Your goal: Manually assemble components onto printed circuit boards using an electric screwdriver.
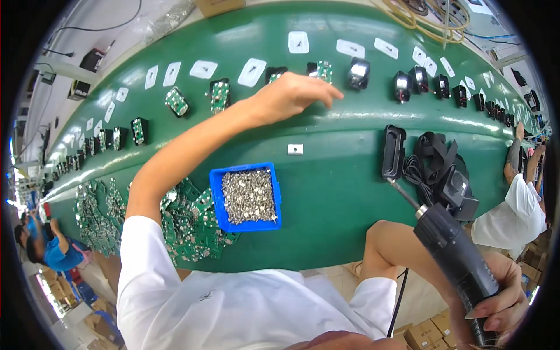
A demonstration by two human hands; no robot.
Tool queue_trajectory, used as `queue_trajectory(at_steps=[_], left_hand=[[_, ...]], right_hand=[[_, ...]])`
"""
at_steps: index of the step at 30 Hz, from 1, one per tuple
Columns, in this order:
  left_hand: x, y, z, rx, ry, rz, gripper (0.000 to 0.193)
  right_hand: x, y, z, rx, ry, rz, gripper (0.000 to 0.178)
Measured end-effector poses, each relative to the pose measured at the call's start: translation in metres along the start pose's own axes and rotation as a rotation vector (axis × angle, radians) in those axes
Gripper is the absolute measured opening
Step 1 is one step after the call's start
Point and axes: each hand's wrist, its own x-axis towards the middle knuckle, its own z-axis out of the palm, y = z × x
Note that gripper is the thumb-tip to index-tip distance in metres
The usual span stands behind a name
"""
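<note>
My right hand (pixel 501 291) is wrapped round a black electric screwdriver (pixel 458 251) at the lower right. The screwdriver's bit points up and left, to the near end of an empty-looking black plastic housing (pixel 394 149); whether they touch I cannot tell. Stretched across the green table, my left hand (pixel 297 94) has its fingers partly extended and apart, with nothing visible in them. Just beyond it stands a black housing with a green circuit board (pixel 324 71). Another board is partly hidden behind the hand. A small white-and-silver piece (pixel 295 149) lies below my left hand.
A blue bin (pixel 279 201) of small metal parts stands beside a heap of circuit boards (pixel 192 227). White plates (pixel 298 42) and black housings (pixel 402 86) line the far side. Black straps (pixel 434 154) and cable lie right. Other people (pixel 510 216) sit at both sides.
</note>
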Motion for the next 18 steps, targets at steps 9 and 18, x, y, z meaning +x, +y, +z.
queue_trajectory(at_steps=[9, 18], left_hand=[[-0.008, 0.004, -0.001, 0.118, -0.001, 0.093, 0.020], [-0.013, -0.004, 0.008, 0.096, 0.049, 0.020, 0.017]], right_hand=[[0.001, -0.043, 0.005, -0.290, 0.020, 0.269, 0.015], [0.002, -0.002, -0.001, 0.109, -0.086, 0.119, 0.019]])
